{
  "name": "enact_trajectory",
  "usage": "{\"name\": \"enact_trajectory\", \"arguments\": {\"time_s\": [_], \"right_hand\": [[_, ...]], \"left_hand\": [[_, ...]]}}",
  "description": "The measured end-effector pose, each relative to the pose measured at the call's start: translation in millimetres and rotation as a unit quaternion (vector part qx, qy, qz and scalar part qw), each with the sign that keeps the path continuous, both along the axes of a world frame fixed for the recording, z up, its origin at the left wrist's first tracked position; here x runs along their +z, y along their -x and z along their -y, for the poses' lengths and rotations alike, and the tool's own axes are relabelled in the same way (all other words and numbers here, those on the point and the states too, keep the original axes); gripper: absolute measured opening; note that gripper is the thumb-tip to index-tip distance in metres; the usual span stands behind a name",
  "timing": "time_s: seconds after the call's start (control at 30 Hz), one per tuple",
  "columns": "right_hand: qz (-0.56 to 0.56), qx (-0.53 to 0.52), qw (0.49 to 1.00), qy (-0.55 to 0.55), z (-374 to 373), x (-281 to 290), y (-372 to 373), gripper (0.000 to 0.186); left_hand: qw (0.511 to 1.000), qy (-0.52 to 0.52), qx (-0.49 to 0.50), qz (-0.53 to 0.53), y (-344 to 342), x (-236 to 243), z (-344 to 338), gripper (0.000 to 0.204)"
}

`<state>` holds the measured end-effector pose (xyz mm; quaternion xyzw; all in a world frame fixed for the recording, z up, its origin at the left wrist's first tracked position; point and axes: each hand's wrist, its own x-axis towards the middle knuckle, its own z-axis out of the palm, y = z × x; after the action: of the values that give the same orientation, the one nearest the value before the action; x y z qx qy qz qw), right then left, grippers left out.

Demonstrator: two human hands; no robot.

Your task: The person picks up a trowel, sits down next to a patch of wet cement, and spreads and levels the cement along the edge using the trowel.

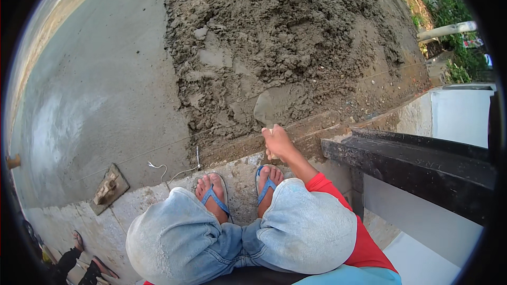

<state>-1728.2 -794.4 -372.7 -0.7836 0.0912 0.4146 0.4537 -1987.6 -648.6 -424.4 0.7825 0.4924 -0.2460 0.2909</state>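
Note:
My right hand (277, 142) is closed around the handle of a trowel (264, 108), its arm in a red sleeve. The trowel's rounded blade points away from me and lies at the near edge of the rough wet mortar (296, 37). Around the blade the mortar looks partly smoothed. To the left spreads a smooth grey cement surface (100, 89). A flat float (111, 188) with a worn handle rests at its near edge, close to the concrete ledge. My left hand is not in view.
I squat in blue sandals on a concrete ledge (145, 196). A thin string (134, 157) crosses low over the cement, tied near a small upright nail (198, 155). A black steel beam (406, 161) juts in at right. Another person's feet (79, 240) show at lower left.

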Motion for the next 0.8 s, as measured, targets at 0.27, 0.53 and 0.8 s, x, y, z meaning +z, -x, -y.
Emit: {"name": "enact_trajectory", "arguments": {"time_s": [0.27, 0.53, 0.8], "right_hand": [[0.229, 0.42, 0.869, 0.125, -58.5, 15.1, 33.6, 0.031], [0.284, 0.132, 0.854, 0.415, 67.7, 92.9, -132.4, 0.039], [0.398, 0.014, 0.817, 0.418, 82.2, 143.9, -311.6, 0.043]], "left_hand": [[0.825, 0.216, -0.412, 0.319, 12.4, 42.0, -85.6, 0.038], [0.785, 0.213, -0.452, 0.366, -22.7, 43.5, -59.4, 0.035], [0.82, 0.159, -0.457, 0.306, -13.0, 31.2, -62.4, 0.036]]}}
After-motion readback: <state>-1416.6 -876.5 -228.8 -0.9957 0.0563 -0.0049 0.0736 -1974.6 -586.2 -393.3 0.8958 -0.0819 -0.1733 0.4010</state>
